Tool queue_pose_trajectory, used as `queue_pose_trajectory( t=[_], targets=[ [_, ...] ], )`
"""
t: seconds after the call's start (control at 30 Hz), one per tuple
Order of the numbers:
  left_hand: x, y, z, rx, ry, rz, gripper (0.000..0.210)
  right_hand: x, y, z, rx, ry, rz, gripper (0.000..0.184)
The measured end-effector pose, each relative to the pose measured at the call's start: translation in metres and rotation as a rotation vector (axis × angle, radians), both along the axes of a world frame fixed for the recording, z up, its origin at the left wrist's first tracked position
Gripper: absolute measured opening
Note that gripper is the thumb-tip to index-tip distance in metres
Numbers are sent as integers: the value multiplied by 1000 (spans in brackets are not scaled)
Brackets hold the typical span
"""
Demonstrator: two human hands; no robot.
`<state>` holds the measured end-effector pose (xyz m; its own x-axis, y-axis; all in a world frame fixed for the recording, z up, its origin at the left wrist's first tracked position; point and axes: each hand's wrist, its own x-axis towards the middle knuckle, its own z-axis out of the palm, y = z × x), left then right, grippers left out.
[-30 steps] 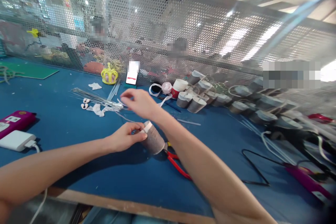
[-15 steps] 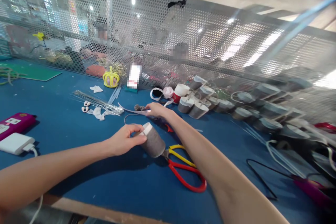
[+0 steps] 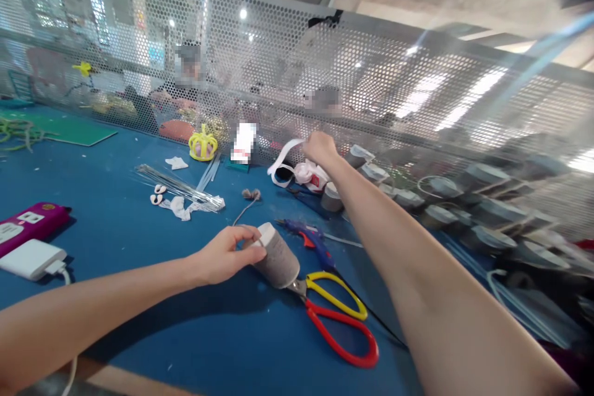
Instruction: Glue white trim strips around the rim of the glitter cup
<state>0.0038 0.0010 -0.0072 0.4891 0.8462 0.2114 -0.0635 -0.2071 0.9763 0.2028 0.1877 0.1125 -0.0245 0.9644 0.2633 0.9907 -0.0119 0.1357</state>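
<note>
My left hand (image 3: 232, 253) grips a small grey cylindrical cup (image 3: 281, 263) with a white rim. The cup is tilted above the blue table, and a thin grey cord (image 3: 244, 211) runs from near it to a small tangle. Farther back, my right hand (image 3: 320, 147) is closed on the end of a white ribbon (image 3: 286, 150), which stretches up from its loop. Scissors (image 3: 343, 331) with one yellow and one red handle lie beside the cup, their blades partly hidden by it. A blue glue gun (image 3: 320, 246) rests just beyond.
Several similar grey cups (image 3: 492, 204) are piled at the right. Left of centre lie thin wires (image 3: 180, 187), a yellow crown-shaped piece (image 3: 203, 145) and white scraps (image 3: 179, 207). A purple power strip (image 3: 34, 223) and white charger (image 3: 32, 258) lie far left. Perforated metal panel (image 3: 269, 62) stands behind.
My right hand has moved from beside the grey tangle, where it held a pale strip, back to the white ribbon, raising its end. My left hand still holds the cup. The glue gun is now uncovered.
</note>
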Motion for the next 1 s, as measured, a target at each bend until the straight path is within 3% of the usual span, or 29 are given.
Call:
queue_pose_trajectory(
  t=[0.1,0.2,0.43,0.67,0.87,1.0],
  targets=[
    [1,-1,0,15,17,1,14,-4,-1,2,24,14,10,37],
    [1,-2,1,26,37,4,13,-11,-14,-12,-28,11,81,40],
    [1,-4,6,84,134,18,13,-3,-86,-45,-191,25,173,22],
    [2,-8,6,118,247,33,13,32,-147,-78,-278,64,44,30],
    [1,-11,8,163,318,84,15,39,-156,-107,-284,218,-69,10],
    [1,-9,5,201,329,103,15,41,-160,-103,-216,413,-119,23]
  ],
)
